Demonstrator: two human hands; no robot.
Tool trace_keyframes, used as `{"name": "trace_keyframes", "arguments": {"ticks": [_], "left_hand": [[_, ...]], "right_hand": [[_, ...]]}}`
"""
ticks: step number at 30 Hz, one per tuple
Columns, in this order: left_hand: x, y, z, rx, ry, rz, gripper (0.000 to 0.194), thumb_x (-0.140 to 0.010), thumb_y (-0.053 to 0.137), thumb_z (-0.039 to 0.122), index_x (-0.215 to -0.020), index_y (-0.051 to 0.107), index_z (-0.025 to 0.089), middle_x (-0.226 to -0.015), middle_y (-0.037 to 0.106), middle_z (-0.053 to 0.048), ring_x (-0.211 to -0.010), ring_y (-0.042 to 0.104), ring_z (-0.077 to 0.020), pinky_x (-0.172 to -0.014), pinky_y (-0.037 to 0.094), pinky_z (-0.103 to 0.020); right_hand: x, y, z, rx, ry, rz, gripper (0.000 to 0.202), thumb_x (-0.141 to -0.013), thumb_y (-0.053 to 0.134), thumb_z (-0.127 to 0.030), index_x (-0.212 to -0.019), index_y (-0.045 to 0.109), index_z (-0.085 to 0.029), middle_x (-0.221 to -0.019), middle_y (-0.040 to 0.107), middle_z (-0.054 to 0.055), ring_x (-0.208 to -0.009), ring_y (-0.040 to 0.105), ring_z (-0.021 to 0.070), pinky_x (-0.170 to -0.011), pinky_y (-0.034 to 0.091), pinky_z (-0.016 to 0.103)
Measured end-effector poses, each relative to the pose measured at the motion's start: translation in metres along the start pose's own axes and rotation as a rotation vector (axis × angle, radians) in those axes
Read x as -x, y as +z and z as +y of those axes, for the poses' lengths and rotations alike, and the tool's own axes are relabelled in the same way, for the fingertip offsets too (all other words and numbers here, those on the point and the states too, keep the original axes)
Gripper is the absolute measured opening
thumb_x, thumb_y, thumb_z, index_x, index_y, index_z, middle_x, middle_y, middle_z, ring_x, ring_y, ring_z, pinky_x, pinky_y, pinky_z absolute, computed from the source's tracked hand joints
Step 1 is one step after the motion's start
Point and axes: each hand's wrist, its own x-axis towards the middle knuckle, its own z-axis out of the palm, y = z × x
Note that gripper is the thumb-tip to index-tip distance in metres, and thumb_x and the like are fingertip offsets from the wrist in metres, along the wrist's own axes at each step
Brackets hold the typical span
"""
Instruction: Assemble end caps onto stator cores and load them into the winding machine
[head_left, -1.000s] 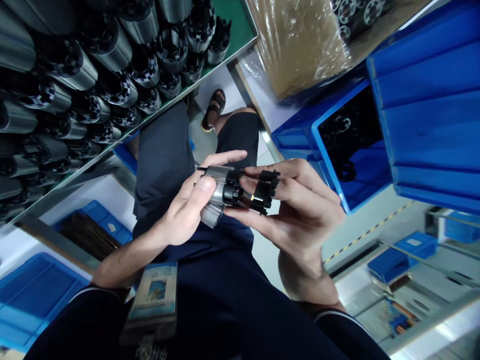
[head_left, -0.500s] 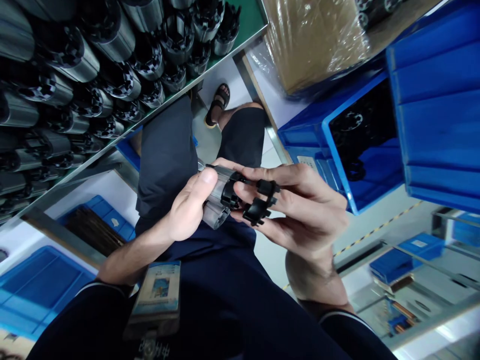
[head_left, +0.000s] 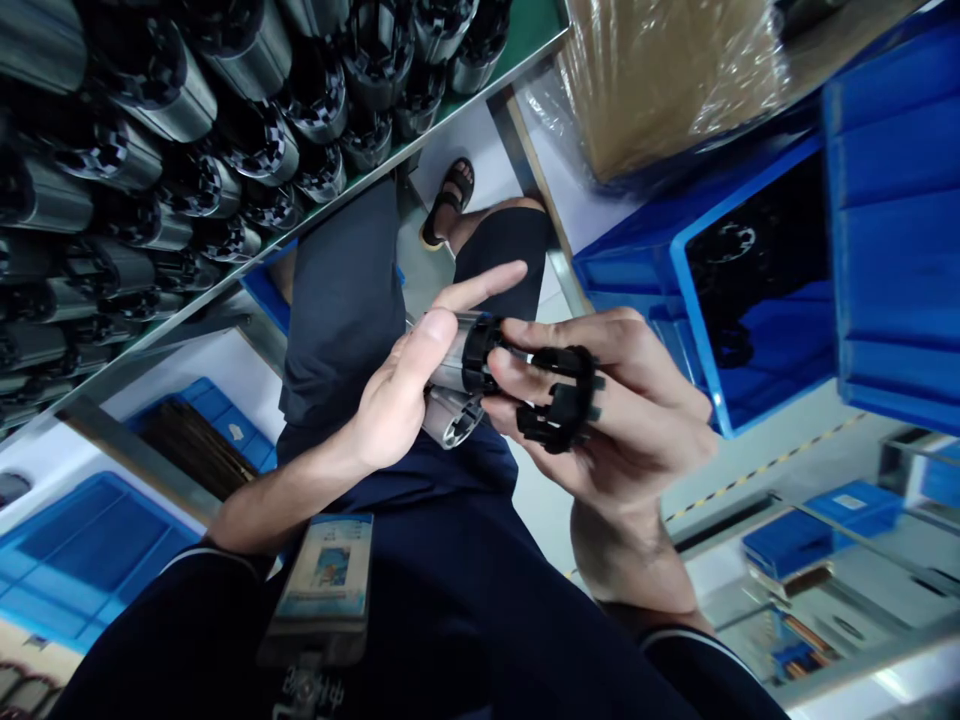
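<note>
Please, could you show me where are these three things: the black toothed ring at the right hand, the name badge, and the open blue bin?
Black toothed ring [head_left: 561, 405]: head view, middle of its dark band.
Name badge [head_left: 332, 568]: head view, its printed card.
Open blue bin [head_left: 701, 340]: head view, its rim.

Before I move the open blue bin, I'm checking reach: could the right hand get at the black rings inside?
Probably yes: the blue bin gapes open beside the right hand, nothing visibly between, though that hand holds a black ring.

We are seeing a silver cylinder [head_left: 453, 366], a black ring [head_left: 579, 402], blue crate [head_left: 616, 275], green tabletop [head_left: 531, 35] and yellow-and-black striped floor line [head_left: 766, 470].
</note>
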Motion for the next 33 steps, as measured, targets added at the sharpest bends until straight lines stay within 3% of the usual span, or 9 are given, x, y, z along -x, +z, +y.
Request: {"name": "trace_keyframes", "arguments": {"ticks": [2,5,10,14,18,22,26,30,33], "left_hand": [[-0.003,-0.001,-0.004,-0.042,-0.014,0.031,0.077,-0.113,0.056,0.094,-0.149,0.085,0.032,-0.119,0.09,-0.008,-0.125,0.088,-0.0347,-0.101,0.077,-0.043],[-0.006,-0.002,-0.009,-0.04,0.009,0.036,0.083,-0.111,0.05,0.1,-0.132,0.087,0.029,-0.103,0.087,-0.005,-0.095,0.088,-0.0285,-0.085,0.075,-0.039],[-0.006,0.001,-0.004,0.023,0.07,-0.038,0.066,-0.118,0.055,0.087,-0.135,0.085,0.03,-0.1,0.088,0.0,-0.073,0.082,-0.0204,-0.069,0.068,-0.033],[-0.006,-0.002,-0.004,0.002,0.101,-0.044,0.063,-0.119,0.055,0.084,-0.135,0.083,0.031,-0.103,0.086,-0.002,-0.076,0.081,-0.0206,-0.068,0.068,-0.033],[-0.004,-0.006,-0.008,-0.004,0.15,-0.06,0.066,-0.116,0.057,0.088,-0.138,0.081,0.031,-0.116,0.088,-0.007,-0.083,0.084,-0.0265,-0.07,0.072,-0.039],[0.001,-0.007,-0.002,-0.103,0.13,0.011,0.07,-0.112,0.065,0.09,-0.136,0.083,0.028,-0.133,0.088,-0.012,-0.113,0.089,-0.0365,-0.08,0.075,-0.041],[0.006,-0.003,0.006,-0.214,0.14,0.1,0.073,-0.111,0.069,0.09,-0.14,0.086,0.026,-0.14,0.085,-0.013,-0.132,0.085,-0.0397,-0.103,0.077,-0.048],[0.011,0.003,0.008,-0.225,0.141,0.1,0.074,-0.111,0.067,0.091,-0.142,0.085,0.026,-0.142,0.086,-0.015,-0.135,0.084,-0.0417,-0.102,0.077,-0.049],[0.012,0.007,0.007,-0.184,0.141,0.134,0.08,-0.108,0.066,0.097,-0.139,0.085,0.027,-0.138,0.087,-0.014,-0.128,0.086,-0.0404,-0.097,0.076,-0.047]], "right_hand": [[-0.003,-0.002,-0.002,-0.02,0.035,-0.029,0.05,-0.102,0.098,-0.028,-0.149,0.091,-0.04,-0.126,0.092,0.005,-0.098,0.089,0.0293,-0.082,0.079,0.048],[-0.004,0.0,-0.005,-0.08,0.071,-0.008,0.044,-0.098,0.1,-0.036,-0.142,0.093,-0.034,-0.12,0.092,0.004,-0.098,0.088,0.0281,-0.08,0.078,0.045],[0.005,0.019,-0.008,-0.1,0.291,0.264,0.015,-0.107,0.091,-0.043,-0.119,0.094,-0.034,-0.092,0.081,0.002,-0.084,0.079,0.0243,-0.076,0.072,0.044],[0.011,0.03,-0.007,-0.187,0.371,0.194,0.019,-0.113,0.086,-0.052,-0.123,0.09,-0.036,-0.093,0.074,0.001,-0.089,0.08,0.023,-0.081,0.077,0.044],[0.015,0.032,-0.006,-0.238,0.431,0.193,0.023,-0.113,0.088,-0.055,-0.128,0.09,-0.039,-0.104,0.078,0.003,-0.101,0.084,0.0248,-0.092,0.08,0.047],[0.018,0.03,-0.012,-0.194,0.447,0.163,0.032,-0.112,0.086,-0.061,-0.132,0.091,-0.036,-0.111,0.081,0.005,-0.105,0.085,0.0277,-0.099,0.08,0.054],[0.018,0.028,-0.02,-0.108,0.413,0.15,0.025,-0.112,0.087,-0.053,-0.134,0.092,-0.042,-0.112,0.081,0.006,-0.113,0.084,0.0308,-0.103,0.078,0.056],[0.015,0.025,-0.02,-0.1,0.344,0.175,0.026,-0.109,0.088,-0.04,-0.133,0.093,-0.05,-0.11,0.082,0.006,-0.107,0.084,0.0323,-0.098,0.077,0.057],[0.01,0.02,-0.022,-0.146,0.369,0.125,0.027,-0.111,0.085,-0.039,-0.135,0.093,-0.049,-0.113,0.083,0.006,-0.108,0.084,0.0334,-0.098,0.077,0.058]]}}
